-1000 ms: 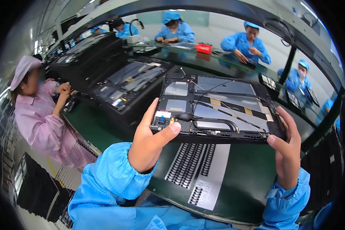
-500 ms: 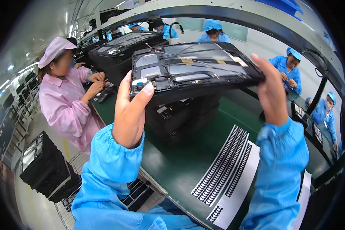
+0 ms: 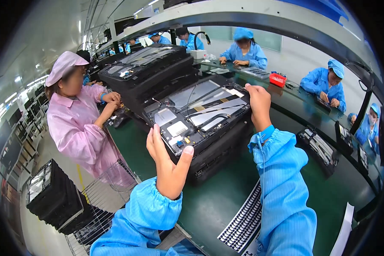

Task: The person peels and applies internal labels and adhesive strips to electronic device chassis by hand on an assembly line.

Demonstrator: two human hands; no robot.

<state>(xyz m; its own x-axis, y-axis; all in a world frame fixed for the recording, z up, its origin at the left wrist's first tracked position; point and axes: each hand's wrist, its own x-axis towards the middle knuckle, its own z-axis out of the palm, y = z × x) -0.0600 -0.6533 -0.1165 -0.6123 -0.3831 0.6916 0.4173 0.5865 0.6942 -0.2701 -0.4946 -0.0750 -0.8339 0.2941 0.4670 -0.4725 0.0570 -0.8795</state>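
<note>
My left hand (image 3: 168, 166) grips the near left corner of an opened tablet-like device (image 3: 217, 101), thumb over the edge and fingers along its side. Black-framed, the device shows silver panels, dark cables and small circuit parts on top. My right hand (image 3: 259, 106) is closed on its far right corner. It lies level on, or just above, a stack of black trays or foam layers (image 3: 219, 158), mostly hidden beneath it. Whether it rests fully there I cannot tell.
Another tall stack (image 3: 166, 77) of similar devices stands behind. Label strips (image 3: 243, 219) lie on the green table (image 3: 200, 213). A further device (image 3: 316, 147) sits at right. A person in pink (image 3: 79, 115) works at left; several in blue sit across. A metal shelf beam (image 3: 226, 19) crosses overhead.
Both hands have brought the device down and nearer the stack; the right hand has moved left. My view has shifted, showing more of the bench at right.
</note>
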